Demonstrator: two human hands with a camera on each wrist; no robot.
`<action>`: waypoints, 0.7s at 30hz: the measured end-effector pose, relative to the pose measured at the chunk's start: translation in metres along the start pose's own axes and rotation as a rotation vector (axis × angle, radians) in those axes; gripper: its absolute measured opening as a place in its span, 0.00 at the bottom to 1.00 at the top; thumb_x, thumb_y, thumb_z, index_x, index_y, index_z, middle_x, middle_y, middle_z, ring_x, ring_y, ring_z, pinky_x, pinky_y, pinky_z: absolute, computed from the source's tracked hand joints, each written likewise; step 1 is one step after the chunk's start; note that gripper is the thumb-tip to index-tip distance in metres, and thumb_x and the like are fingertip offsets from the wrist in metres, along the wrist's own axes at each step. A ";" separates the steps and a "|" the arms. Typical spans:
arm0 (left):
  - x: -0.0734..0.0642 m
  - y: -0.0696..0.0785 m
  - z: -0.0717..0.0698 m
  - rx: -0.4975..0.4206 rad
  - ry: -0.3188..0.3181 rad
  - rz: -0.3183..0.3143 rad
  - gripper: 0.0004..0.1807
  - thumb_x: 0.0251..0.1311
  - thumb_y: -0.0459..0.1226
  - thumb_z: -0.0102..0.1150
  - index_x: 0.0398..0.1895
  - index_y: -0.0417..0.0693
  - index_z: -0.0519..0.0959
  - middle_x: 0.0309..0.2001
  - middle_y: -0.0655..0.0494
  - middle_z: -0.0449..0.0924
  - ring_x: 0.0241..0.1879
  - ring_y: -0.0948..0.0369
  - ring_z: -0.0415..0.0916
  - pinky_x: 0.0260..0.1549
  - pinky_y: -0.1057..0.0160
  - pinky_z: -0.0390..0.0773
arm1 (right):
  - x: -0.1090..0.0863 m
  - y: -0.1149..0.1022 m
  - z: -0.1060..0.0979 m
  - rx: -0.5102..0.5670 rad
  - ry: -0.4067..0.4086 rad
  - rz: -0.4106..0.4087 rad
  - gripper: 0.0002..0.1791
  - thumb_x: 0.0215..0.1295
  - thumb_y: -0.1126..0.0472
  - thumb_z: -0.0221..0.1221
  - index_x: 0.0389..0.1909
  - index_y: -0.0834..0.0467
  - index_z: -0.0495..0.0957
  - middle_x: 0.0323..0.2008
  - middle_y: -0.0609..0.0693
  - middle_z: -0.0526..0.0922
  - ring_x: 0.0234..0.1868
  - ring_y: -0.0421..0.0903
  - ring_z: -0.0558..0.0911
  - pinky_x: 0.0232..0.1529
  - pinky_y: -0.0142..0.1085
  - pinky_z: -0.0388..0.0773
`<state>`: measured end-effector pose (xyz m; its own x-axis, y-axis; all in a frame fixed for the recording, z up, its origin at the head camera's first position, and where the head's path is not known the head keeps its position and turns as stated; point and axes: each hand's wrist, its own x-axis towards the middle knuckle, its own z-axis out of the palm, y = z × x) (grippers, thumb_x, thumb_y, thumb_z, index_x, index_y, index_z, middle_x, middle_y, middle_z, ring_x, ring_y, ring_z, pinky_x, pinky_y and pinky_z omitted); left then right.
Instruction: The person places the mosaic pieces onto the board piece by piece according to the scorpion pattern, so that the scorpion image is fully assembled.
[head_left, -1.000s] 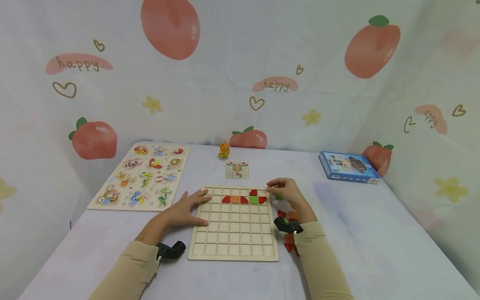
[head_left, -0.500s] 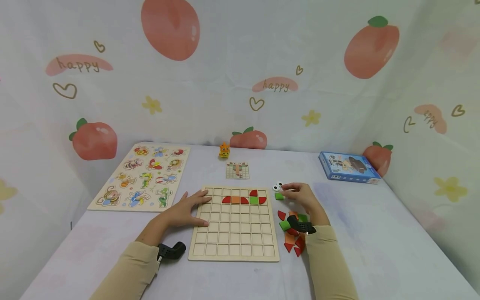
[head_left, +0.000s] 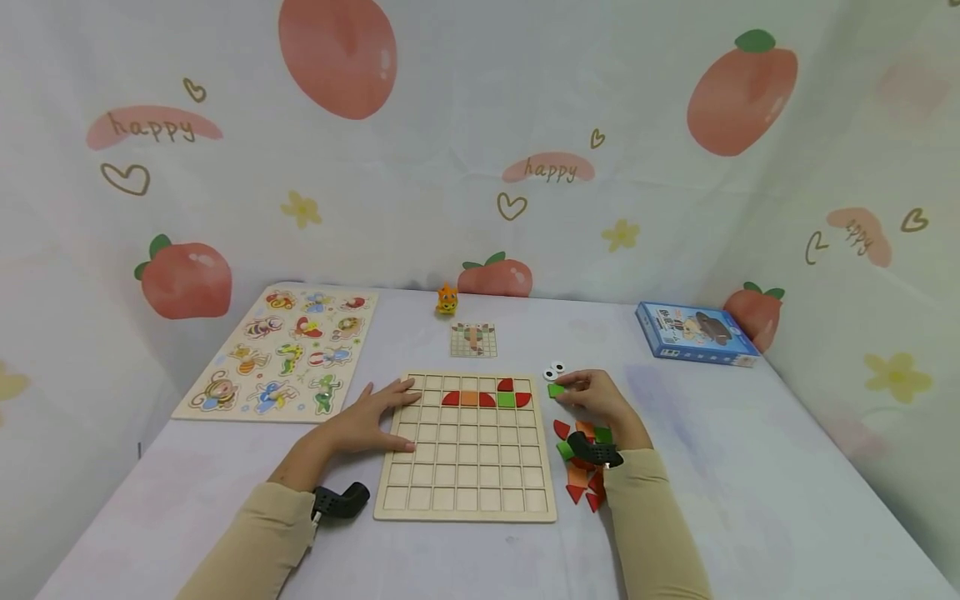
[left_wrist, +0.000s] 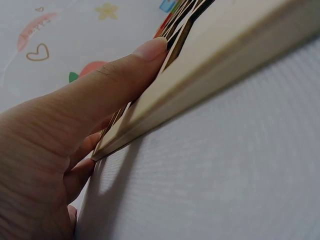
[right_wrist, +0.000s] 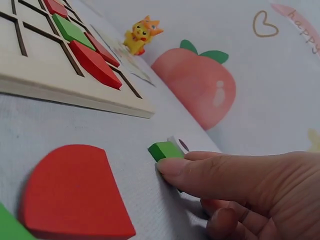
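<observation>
My left hand (head_left: 367,423) rests along the left edge of a wooden grid board (head_left: 468,477), its thumb lying on top of the rim in the left wrist view. Red, orange and green pieces fill part of the board's second row, with one red piece (head_left: 506,385) above them. Just right of the board, my right hand (head_left: 600,398) pinches a small green block (right_wrist: 165,150) between thumb and fingers, low over the table. Two round eye pieces (head_left: 553,372) lie right behind that block. Beside my right wrist is a loose pile of red, orange and green pieces (head_left: 577,477).
Behind the board lies a small pattern card (head_left: 473,340), with a small orange and yellow figurine (head_left: 447,300) beyond it. An insect puzzle board (head_left: 281,354) is on the left. A blue box (head_left: 697,333) sits at the back right.
My right hand has drawn back rightward from the board's top right corner, uncovering the eye pieces, then moved onto the green block. My left hand has stayed put.
</observation>
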<state>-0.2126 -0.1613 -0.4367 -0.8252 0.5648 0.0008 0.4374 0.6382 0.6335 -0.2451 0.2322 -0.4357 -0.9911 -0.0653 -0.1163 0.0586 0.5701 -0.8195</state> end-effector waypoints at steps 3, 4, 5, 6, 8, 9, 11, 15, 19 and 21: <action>0.000 0.000 0.000 -0.004 0.004 0.006 0.47 0.42 0.57 0.69 0.66 0.49 0.65 0.73 0.46 0.50 0.73 0.45 0.41 0.68 0.39 0.28 | -0.001 -0.001 0.001 0.001 -0.006 -0.021 0.15 0.54 0.68 0.64 0.44 0.66 0.80 0.25 0.50 0.76 0.26 0.44 0.70 0.23 0.31 0.67; 0.000 0.000 0.001 -0.006 0.005 0.004 0.47 0.41 0.57 0.69 0.66 0.49 0.65 0.73 0.46 0.50 0.73 0.45 0.41 0.69 0.40 0.28 | -0.001 -0.001 0.001 0.002 -0.008 -0.028 0.15 0.54 0.68 0.64 0.43 0.67 0.79 0.24 0.49 0.76 0.25 0.44 0.70 0.23 0.31 0.67; 0.000 0.000 0.001 -0.009 0.009 0.007 0.47 0.41 0.57 0.69 0.66 0.49 0.66 0.73 0.46 0.51 0.73 0.45 0.41 0.68 0.39 0.28 | -0.001 0.000 0.001 0.004 -0.009 -0.033 0.14 0.54 0.68 0.64 0.43 0.67 0.79 0.23 0.49 0.75 0.24 0.43 0.70 0.22 0.31 0.67; 0.000 -0.001 0.001 -0.010 0.012 0.012 0.47 0.41 0.57 0.69 0.66 0.48 0.66 0.72 0.45 0.51 0.73 0.44 0.41 0.68 0.39 0.28 | -0.001 0.000 0.001 0.006 -0.010 -0.037 0.14 0.53 0.68 0.64 0.42 0.67 0.78 0.23 0.49 0.75 0.24 0.43 0.70 0.22 0.31 0.67; 0.000 0.000 0.001 -0.013 0.010 0.009 0.47 0.41 0.56 0.70 0.66 0.48 0.66 0.73 0.45 0.51 0.73 0.44 0.41 0.68 0.39 0.28 | -0.001 0.000 0.000 0.012 -0.007 -0.041 0.14 0.53 0.69 0.64 0.42 0.67 0.77 0.24 0.49 0.75 0.24 0.43 0.70 0.22 0.31 0.67; 0.000 0.000 0.001 -0.016 0.006 0.003 0.47 0.41 0.56 0.70 0.66 0.49 0.66 0.73 0.47 0.50 0.73 0.45 0.41 0.68 0.40 0.28 | 0.000 0.001 0.000 0.019 -0.004 -0.041 0.14 0.53 0.69 0.64 0.42 0.67 0.77 0.24 0.49 0.75 0.24 0.43 0.70 0.22 0.30 0.68; 0.000 0.001 0.001 -0.017 0.001 -0.002 0.47 0.41 0.56 0.70 0.66 0.49 0.65 0.73 0.47 0.50 0.73 0.46 0.40 0.69 0.40 0.27 | 0.000 0.001 -0.001 0.033 -0.004 -0.045 0.13 0.54 0.69 0.64 0.41 0.68 0.76 0.26 0.49 0.76 0.25 0.42 0.70 0.23 0.31 0.69; 0.001 0.001 0.000 -0.013 -0.012 -0.009 0.47 0.42 0.56 0.70 0.67 0.50 0.65 0.73 0.49 0.49 0.74 0.47 0.40 0.69 0.41 0.27 | 0.001 -0.001 -0.002 0.054 -0.008 -0.021 0.11 0.59 0.66 0.61 0.40 0.67 0.75 0.28 0.49 0.77 0.25 0.41 0.73 0.26 0.31 0.73; 0.000 0.001 0.000 -0.002 -0.009 -0.006 0.47 0.42 0.56 0.70 0.67 0.50 0.65 0.73 0.48 0.50 0.73 0.46 0.40 0.69 0.40 0.27 | 0.001 -0.008 -0.001 0.049 -0.015 0.014 0.11 0.61 0.63 0.60 0.40 0.66 0.75 0.28 0.49 0.78 0.27 0.41 0.75 0.29 0.30 0.75; 0.000 0.001 0.000 -0.004 -0.007 -0.006 0.47 0.42 0.56 0.70 0.67 0.50 0.65 0.73 0.48 0.50 0.73 0.46 0.40 0.69 0.40 0.27 | 0.002 -0.010 -0.001 0.053 -0.025 0.018 0.10 0.61 0.63 0.59 0.41 0.66 0.75 0.29 0.49 0.78 0.28 0.41 0.76 0.30 0.30 0.76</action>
<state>-0.2122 -0.1603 -0.4361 -0.8251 0.5650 -0.0088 0.4310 0.6392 0.6369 -0.2476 0.2270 -0.4272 -0.9865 -0.0768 -0.1446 0.0829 0.5269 -0.8459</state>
